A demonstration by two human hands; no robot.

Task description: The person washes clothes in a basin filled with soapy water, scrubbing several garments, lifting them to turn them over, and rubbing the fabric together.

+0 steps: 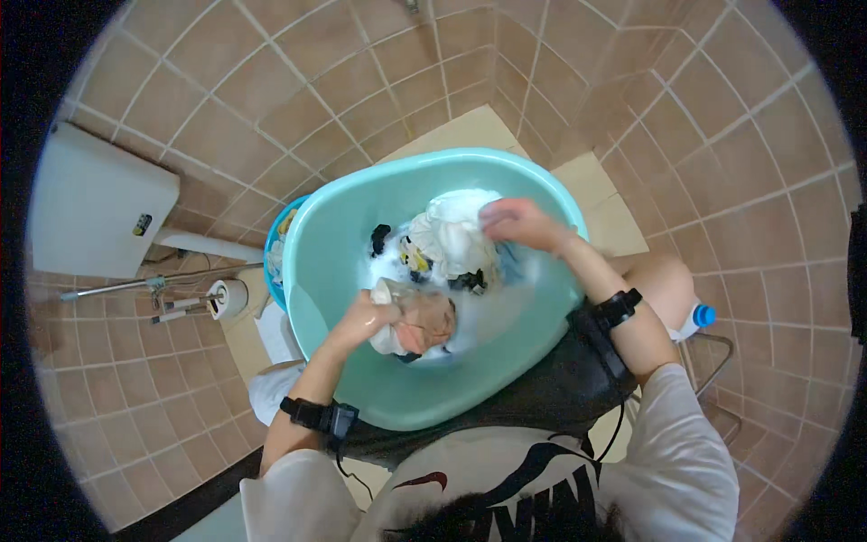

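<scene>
My left hand point(366, 318) is closed around the edge of a wet, peach-and-white garment point(423, 323), low in a large mint-green tub point(361, 397). My right hand point(519, 224) hovers at the far right part of the tub, beside a soapy white garment point(452, 242). Its fingers are slightly blurred but look apart, with nothing visible in them. Around the white garment lie a small black piece of cloth point(379, 238), a yellow patterned cloth point(415, 260), another dark cloth point(469, 282) and a bluish cloth point(512, 262). Foam and cloudy water hide part of the laundry.
A blue basin point(275, 262) holding clothes stands left of the tub. Farther left are a toilet paper roll point(232, 298) and a white cistern point(104, 203). A bottle with a blue cap point(703, 315) and a metal-tube frame point(722, 361) are at the right. Tiled walls point(587, 63) surround the tub.
</scene>
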